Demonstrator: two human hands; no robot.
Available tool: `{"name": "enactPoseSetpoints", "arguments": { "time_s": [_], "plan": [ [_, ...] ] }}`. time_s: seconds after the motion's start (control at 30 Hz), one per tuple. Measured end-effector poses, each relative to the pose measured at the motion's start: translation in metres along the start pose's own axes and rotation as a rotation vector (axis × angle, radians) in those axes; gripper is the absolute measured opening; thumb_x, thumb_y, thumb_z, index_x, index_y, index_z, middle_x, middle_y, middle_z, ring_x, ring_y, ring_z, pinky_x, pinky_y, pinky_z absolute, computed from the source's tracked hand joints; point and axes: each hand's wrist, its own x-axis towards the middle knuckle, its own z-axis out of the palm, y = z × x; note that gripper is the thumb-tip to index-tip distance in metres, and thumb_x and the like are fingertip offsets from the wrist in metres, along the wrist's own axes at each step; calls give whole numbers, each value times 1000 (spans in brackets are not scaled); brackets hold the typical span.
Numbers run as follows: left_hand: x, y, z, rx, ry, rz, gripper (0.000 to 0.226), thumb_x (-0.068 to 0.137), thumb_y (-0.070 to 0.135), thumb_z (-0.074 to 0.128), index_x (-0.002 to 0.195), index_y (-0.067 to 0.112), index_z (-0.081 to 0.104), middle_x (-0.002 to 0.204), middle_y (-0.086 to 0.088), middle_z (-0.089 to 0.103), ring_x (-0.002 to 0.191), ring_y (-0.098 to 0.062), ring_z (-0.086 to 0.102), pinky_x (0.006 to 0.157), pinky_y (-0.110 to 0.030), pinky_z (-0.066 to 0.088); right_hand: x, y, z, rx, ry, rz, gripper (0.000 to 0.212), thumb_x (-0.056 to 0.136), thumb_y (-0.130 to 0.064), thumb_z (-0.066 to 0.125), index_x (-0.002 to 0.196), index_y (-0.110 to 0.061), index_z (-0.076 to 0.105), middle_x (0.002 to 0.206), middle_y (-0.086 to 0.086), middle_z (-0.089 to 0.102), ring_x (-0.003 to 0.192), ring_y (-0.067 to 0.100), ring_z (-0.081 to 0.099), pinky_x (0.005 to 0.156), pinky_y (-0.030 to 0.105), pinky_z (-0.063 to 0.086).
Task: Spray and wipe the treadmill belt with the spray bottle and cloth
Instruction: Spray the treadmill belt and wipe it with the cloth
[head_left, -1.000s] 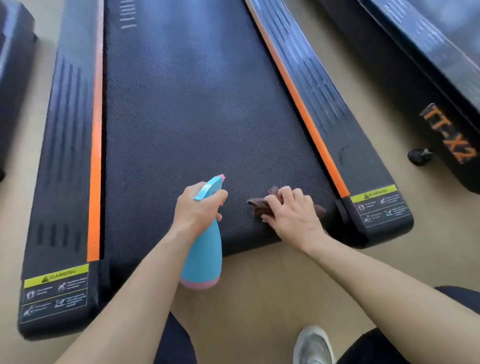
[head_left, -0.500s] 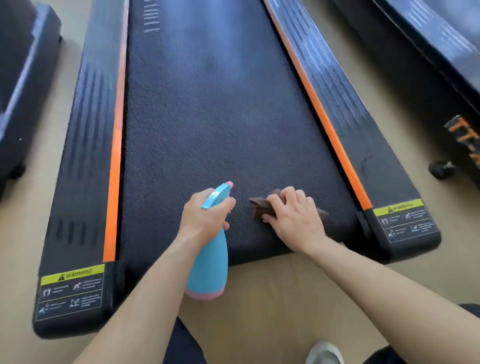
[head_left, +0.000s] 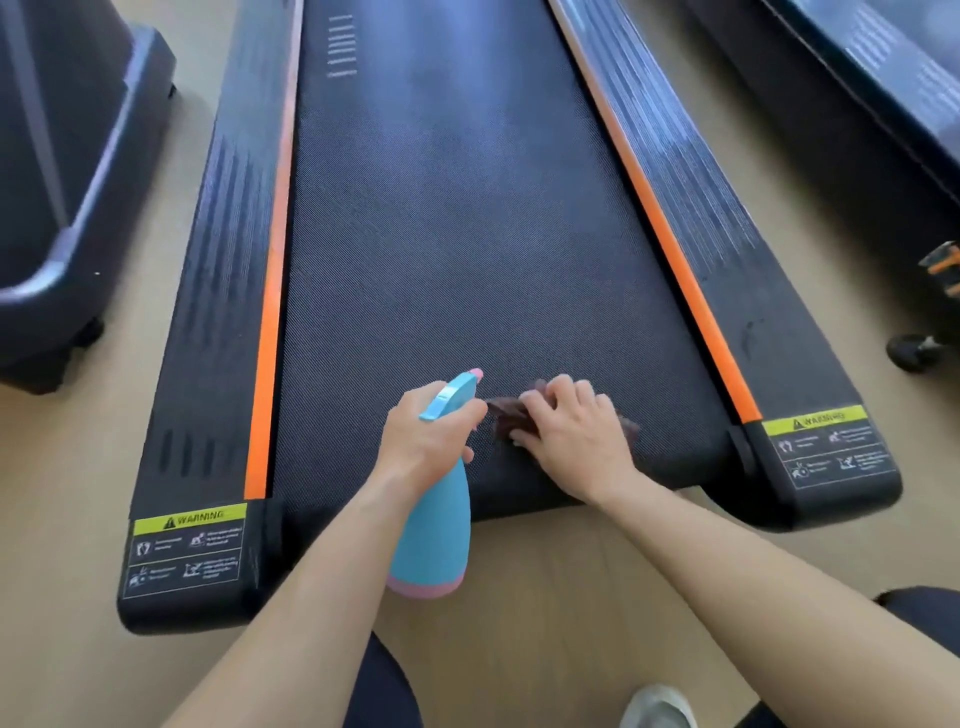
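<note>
Both hands work at the near end of the treadmill belt (head_left: 457, 249). The left hand (head_left: 428, 441) grips the neck of a blue spray bottle (head_left: 434, 535) with a pink base, fingers wrapped round it, nozzle aimed over the belt. Just beside it, the right hand (head_left: 569, 428) presses a brown cloth (head_left: 511, 415) onto the belt, fingers curled over the bunched fabric. Orange stripes run along both side rails, and a yellow warning sticker (head_left: 189, 517) sits on the left rail's end.

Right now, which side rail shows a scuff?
The right rail: a dark scuff sits just beyond its warning label. The left rail shows none.
</note>
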Motion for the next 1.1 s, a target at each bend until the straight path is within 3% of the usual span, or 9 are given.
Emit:
{"name": "enactPoseSetpoints", "arguments": {
  "time_s": [0.13,0.27,0.37,0.43,0.5,0.63,0.77,0.9,1.1],
  "plan": [
    [-7,-2,3,4,10,-9,49,65,45,64,95,8,73,118,2,78,51,-12,70,85,-44,63,49,14,-6,-9,-133,270,45,92,-59,58,118,-22,57,118,15,52,102,38,50,81,48,44],
    [-17,-7,7,-16,-2,-31,49,67,46,64,96,8,72,119,2,77,51,-11,70,87,-45,64,1,1,-15,22,-137,80,43,83,-54,71,108,-21,63,105,14,53,89,36,53,68,46,49],
    [-28,-13,14,-45,-26,-79,50,66,45,65,99,8,74,111,1,78,50,-11,70,83,-39,63,-35,7,-30,106,-231,19,43,82,-55,72,108,-22,65,102,11,52,87,36,53,68,49,54],
    [-35,-17,21,-53,-26,-100,50,66,45,65,101,12,76,106,-1,79,49,-11,69,83,-41,63,-47,19,-44,148,-221,136,42,85,-55,69,111,-22,65,104,11,51,90,37,52,72,49,53],
    [-40,-21,29,-35,-29,-115,46,69,43,67,103,13,76,89,-3,76,47,-11,67,82,-41,63,-55,31,-57,197,-176,299,41,88,-54,66,116,-23,63,108,11,50,95,37,50,79,49,50],
    [-44,-30,43,31,3,-145,29,86,31,70,93,4,68,73,0,67,52,-15,69,71,-33,60,-54,51,-71,249,-153,475,42,93,-52,62,122,-22,61,114,12,47,105,39,47,89,50,44],
    [-56,-32,41,54,74,-150,32,74,48,61,79,17,59,77,-4,69,78,-30,76,80,-42,60,-49,50,-72,273,-152,475,42,94,-52,61,124,-23,59,115,11,46,106,39,46,91,50,44],
    [-63,-41,30,40,130,-174,33,79,45,62,83,12,61,79,-8,72,82,-32,74,76,-39,56,-30,39,-74,299,-138,444,39,95,-51,60,122,-23,58,116,10,46,107,37,46,92,49,43],
    [-63,-49,20,16,188,-196,25,89,31,68,85,8,61,57,6,60,77,-30,76,64,-29,47,25,33,-65,317,-76,368,40,98,-54,53,123,-23,56,118,11,46,108,34,45,95,50,43]
  ]
}}
